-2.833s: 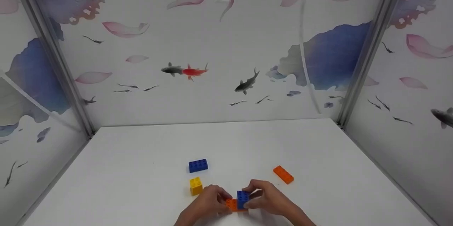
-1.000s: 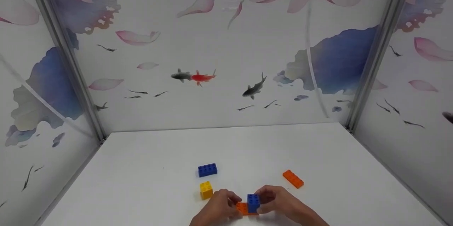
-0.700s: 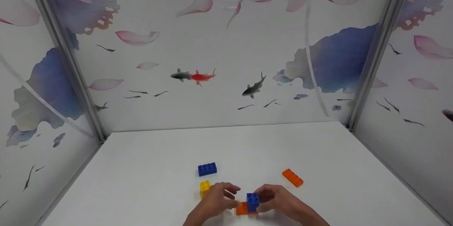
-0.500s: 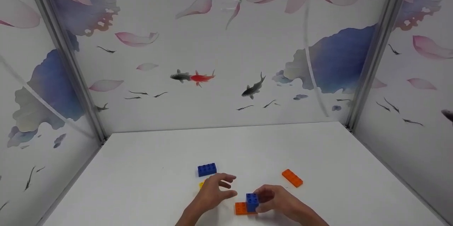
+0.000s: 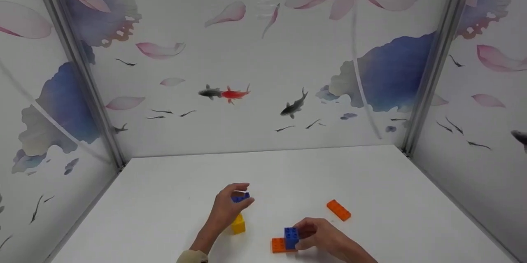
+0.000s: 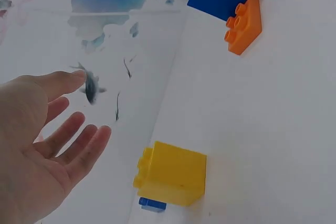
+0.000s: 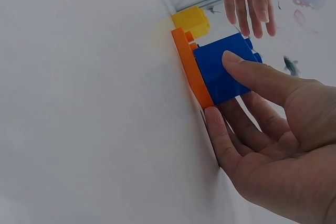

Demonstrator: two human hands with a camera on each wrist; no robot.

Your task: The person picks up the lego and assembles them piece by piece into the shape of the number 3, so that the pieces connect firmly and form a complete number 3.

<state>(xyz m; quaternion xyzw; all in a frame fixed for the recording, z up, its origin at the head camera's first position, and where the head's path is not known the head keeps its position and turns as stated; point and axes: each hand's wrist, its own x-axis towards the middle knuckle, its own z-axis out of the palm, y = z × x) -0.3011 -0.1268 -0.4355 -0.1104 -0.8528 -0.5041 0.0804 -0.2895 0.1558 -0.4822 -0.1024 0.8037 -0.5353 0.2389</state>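
My right hand (image 5: 323,234) holds a tall blue building block (image 5: 291,238) between thumb and fingers. That block stands on the right end of a flat orange brick (image 5: 278,245), whose studs show on the left; in the right wrist view a fingertip touches the orange brick's end. My left hand (image 5: 226,207) is in the air with fingers spread and nothing in them, as the left wrist view shows. In the head view it overlaps a long blue brick (image 5: 240,198), partly hidden behind thumb and fingers. Below its wrist stands a yellow block (image 5: 238,225), partly covered.
A second flat orange brick (image 5: 339,210) lies to the right, beyond my right hand. The white table (image 5: 288,176) ends at printed panels on the back and both sides, with metal posts (image 5: 428,69) at the corners.
My left hand has let go of the flat orange brick and moved left and away from me, over the yellow block to the long blue brick. The right hand keeps its hold.
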